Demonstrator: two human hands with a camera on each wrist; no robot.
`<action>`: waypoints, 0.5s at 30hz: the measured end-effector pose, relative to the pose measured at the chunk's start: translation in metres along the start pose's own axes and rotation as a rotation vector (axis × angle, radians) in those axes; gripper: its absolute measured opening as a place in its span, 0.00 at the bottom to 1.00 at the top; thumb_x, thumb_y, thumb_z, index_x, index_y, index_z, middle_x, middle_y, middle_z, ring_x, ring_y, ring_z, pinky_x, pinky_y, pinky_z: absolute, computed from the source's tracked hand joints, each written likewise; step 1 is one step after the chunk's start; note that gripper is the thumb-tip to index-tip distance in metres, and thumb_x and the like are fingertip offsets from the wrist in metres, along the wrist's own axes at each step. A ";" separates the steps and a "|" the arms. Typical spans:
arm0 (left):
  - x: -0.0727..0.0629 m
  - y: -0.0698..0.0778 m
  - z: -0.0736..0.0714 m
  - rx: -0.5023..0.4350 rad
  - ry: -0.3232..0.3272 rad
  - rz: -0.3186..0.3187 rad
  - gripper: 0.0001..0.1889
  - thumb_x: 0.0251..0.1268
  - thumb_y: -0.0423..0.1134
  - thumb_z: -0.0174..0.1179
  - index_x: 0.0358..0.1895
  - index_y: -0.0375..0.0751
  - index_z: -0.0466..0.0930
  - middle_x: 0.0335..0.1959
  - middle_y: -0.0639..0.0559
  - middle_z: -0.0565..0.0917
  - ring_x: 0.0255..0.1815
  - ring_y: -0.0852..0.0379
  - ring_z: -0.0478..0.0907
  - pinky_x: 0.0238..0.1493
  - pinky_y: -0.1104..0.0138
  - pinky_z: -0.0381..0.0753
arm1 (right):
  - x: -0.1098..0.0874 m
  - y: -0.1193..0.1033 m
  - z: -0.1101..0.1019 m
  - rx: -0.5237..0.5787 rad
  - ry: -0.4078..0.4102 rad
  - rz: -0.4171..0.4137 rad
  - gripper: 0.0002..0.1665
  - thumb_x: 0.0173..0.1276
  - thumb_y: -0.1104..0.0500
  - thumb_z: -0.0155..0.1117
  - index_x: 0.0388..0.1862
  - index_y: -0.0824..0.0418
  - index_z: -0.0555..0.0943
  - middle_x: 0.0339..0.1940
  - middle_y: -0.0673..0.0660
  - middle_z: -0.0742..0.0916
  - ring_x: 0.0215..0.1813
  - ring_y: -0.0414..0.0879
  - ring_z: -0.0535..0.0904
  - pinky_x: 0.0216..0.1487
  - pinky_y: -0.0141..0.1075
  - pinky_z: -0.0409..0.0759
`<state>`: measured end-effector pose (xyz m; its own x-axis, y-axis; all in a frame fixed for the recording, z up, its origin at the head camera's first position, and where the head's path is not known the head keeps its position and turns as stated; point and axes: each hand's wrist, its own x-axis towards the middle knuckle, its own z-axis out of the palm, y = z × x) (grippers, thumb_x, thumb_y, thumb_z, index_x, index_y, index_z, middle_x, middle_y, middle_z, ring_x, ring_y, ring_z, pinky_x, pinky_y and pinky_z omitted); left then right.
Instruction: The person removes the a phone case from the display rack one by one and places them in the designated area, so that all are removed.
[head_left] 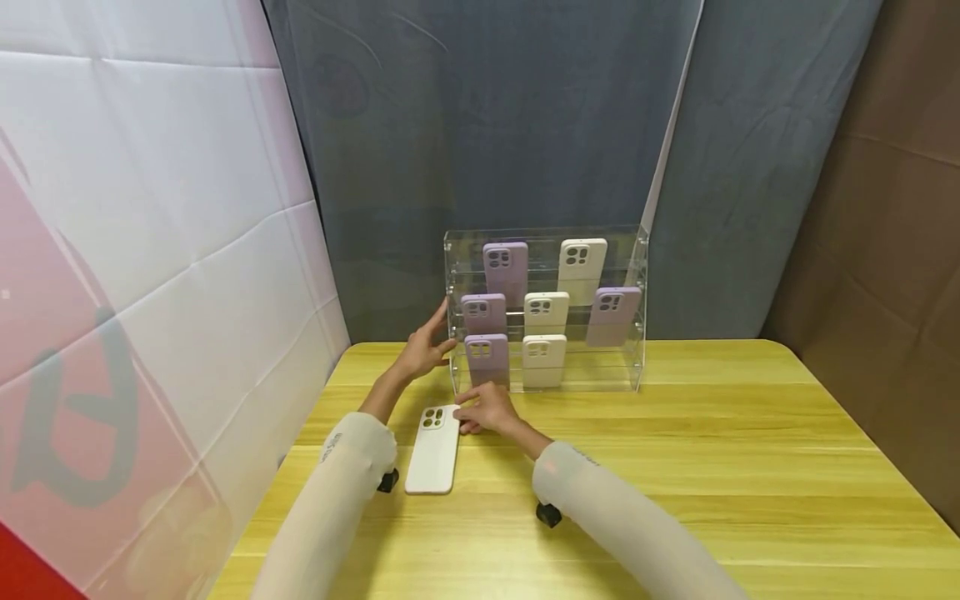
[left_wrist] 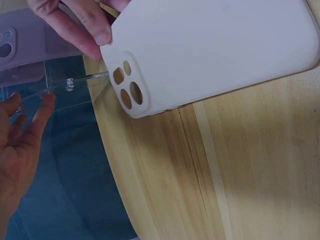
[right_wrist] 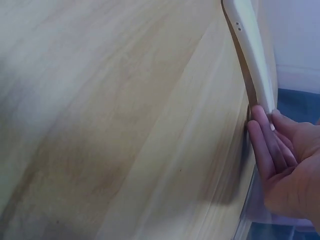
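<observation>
A white phone case (head_left: pixel 432 454) is tilted off the table, its camera-cutout end toward the stand. My right hand (head_left: pixel 487 408) pinches it near its upper right corner; in the right wrist view, thumb and fingers (right_wrist: pixel 270 145) hold its edge. A clear acrylic tiered stand (head_left: pixel 585 379) is beyond it, carrying several purple cases (head_left: pixel 487 358) and white cases (head_left: pixel 544 362). My left hand (head_left: pixel 426 350) touches the stand's left side panel with fairly straight, spread fingers; in the left wrist view its fingertips (left_wrist: pixel 47 100) meet the clear panel.
The wood-grain table (head_left: pixel 712 483) spreads out around the stand. Behind it hangs a dark grey-blue cloth (head_left: pixel 487 125). A white and pink printed panel (head_left: pixel 187 208) is at the left, and a brown cloth (head_left: pixel 877 275) at the right.
</observation>
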<state>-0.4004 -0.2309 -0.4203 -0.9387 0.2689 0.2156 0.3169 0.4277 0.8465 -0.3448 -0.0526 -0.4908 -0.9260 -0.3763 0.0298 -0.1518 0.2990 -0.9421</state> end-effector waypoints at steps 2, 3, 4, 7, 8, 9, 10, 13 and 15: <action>0.000 0.000 0.000 0.000 -0.003 -0.001 0.47 0.76 0.24 0.56 0.86 0.57 0.40 0.80 0.26 0.54 0.68 0.26 0.72 0.48 0.50 0.89 | 0.000 0.000 0.001 -0.007 0.013 -0.010 0.14 0.66 0.69 0.74 0.50 0.72 0.88 0.22 0.66 0.89 0.25 0.58 0.90 0.25 0.40 0.89; 0.000 0.000 0.000 0.000 -0.003 -0.001 0.47 0.76 0.24 0.56 0.86 0.57 0.40 0.80 0.26 0.54 0.68 0.26 0.72 0.48 0.50 0.89 | 0.000 0.000 0.001 -0.012 0.020 -0.016 0.14 0.65 0.69 0.75 0.49 0.72 0.89 0.22 0.66 0.89 0.25 0.58 0.90 0.25 0.40 0.89; 0.000 0.001 0.000 0.001 -0.002 -0.001 0.47 0.76 0.24 0.56 0.86 0.58 0.40 0.80 0.26 0.55 0.68 0.26 0.72 0.48 0.50 0.89 | -0.001 0.000 0.001 -0.018 0.027 -0.023 0.13 0.65 0.70 0.75 0.48 0.73 0.89 0.22 0.66 0.89 0.25 0.59 0.89 0.25 0.40 0.89; 0.001 0.000 0.000 -0.003 0.001 0.003 0.47 0.76 0.24 0.56 0.86 0.58 0.40 0.80 0.26 0.55 0.67 0.26 0.73 0.48 0.49 0.89 | -0.001 -0.001 0.003 -0.045 0.048 -0.043 0.11 0.63 0.71 0.76 0.45 0.73 0.89 0.22 0.65 0.89 0.24 0.59 0.89 0.24 0.40 0.89; 0.001 0.000 0.000 -0.005 0.004 0.004 0.47 0.76 0.24 0.56 0.86 0.58 0.41 0.80 0.26 0.55 0.67 0.26 0.73 0.48 0.49 0.89 | -0.001 -0.002 0.004 -0.058 0.057 -0.050 0.11 0.63 0.71 0.76 0.44 0.73 0.89 0.22 0.65 0.89 0.23 0.58 0.89 0.24 0.40 0.89; 0.001 -0.001 0.000 -0.004 0.004 0.006 0.47 0.76 0.24 0.56 0.86 0.58 0.41 0.80 0.26 0.55 0.67 0.26 0.73 0.48 0.49 0.89 | -0.001 -0.002 0.004 -0.074 0.066 -0.053 0.10 0.62 0.71 0.76 0.43 0.73 0.89 0.22 0.65 0.89 0.23 0.58 0.89 0.23 0.39 0.89; 0.001 -0.001 0.000 -0.005 0.005 0.006 0.47 0.76 0.24 0.56 0.86 0.58 0.41 0.80 0.26 0.55 0.67 0.26 0.73 0.48 0.49 0.89 | -0.001 -0.003 0.005 -0.087 0.074 -0.056 0.10 0.61 0.71 0.77 0.42 0.72 0.89 0.21 0.64 0.89 0.22 0.57 0.89 0.23 0.39 0.89; 0.001 -0.001 0.000 0.002 0.003 0.007 0.47 0.76 0.23 0.56 0.87 0.57 0.40 0.80 0.26 0.55 0.68 0.26 0.72 0.48 0.49 0.89 | -0.001 -0.003 0.007 -0.127 0.097 -0.065 0.10 0.60 0.71 0.78 0.41 0.72 0.89 0.19 0.63 0.89 0.21 0.55 0.88 0.21 0.36 0.88; 0.000 0.000 0.000 0.007 0.003 0.005 0.47 0.76 0.23 0.56 0.87 0.57 0.40 0.80 0.26 0.55 0.68 0.26 0.72 0.48 0.49 0.89 | -0.001 -0.003 0.007 -0.159 0.111 -0.062 0.11 0.59 0.70 0.78 0.42 0.72 0.90 0.18 0.61 0.88 0.20 0.53 0.88 0.20 0.33 0.86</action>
<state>-0.4008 -0.2310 -0.4201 -0.9375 0.2683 0.2215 0.3227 0.4324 0.8420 -0.3413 -0.0597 -0.4902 -0.9443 -0.3019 0.1311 -0.2543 0.4160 -0.8731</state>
